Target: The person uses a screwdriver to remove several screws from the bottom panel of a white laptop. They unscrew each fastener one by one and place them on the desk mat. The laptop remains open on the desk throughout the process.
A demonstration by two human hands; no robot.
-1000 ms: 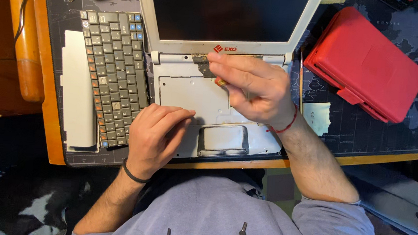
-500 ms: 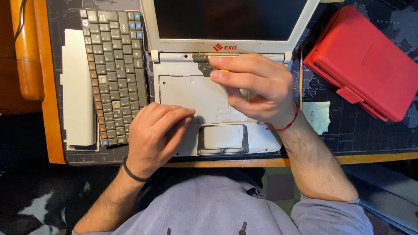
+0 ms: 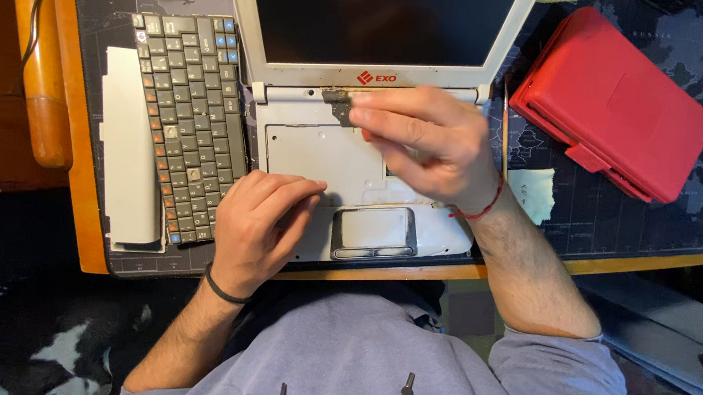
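Head view, from the left: a wooden table edge (image 3: 79, 203) carries a dark mat, and on it lies a detached grey laptop keyboard with orange-marked keys (image 3: 187, 128), turned lengthwise, with a pale grey plastic strip (image 3: 128, 145) just beside it on its left. Next comes the left hand (image 3: 259, 220), fingers loosely curled and pressed flat on the lower left corner of the silver-grey open laptop base (image 3: 314, 149), holding nothing, only steadying the shell. A grey touchpad (image 3: 375, 230) sits just right of that hand.

Above the bare base, the right hand (image 3: 434, 141) pinches a small dark metal bracket (image 3: 340, 104) between thumb and forefinger, close under the hinge line of the dark laptop screen (image 3: 380, 18); whether the bracket touches the hinge area or is just clear of it I cannot tell. A thin rod-like tool (image 3: 505, 117) lies beside the laptop's right edge, then a white scrap of paper (image 3: 533, 194), then a closed red plastic case (image 3: 614, 104) well apart on the far right.

The risk, as I judge it: the bracket is small and held only at the fingertips, so a slip could drop it into the opened base or off the table. The upright screen could also tip if the left hand eases its pressure.
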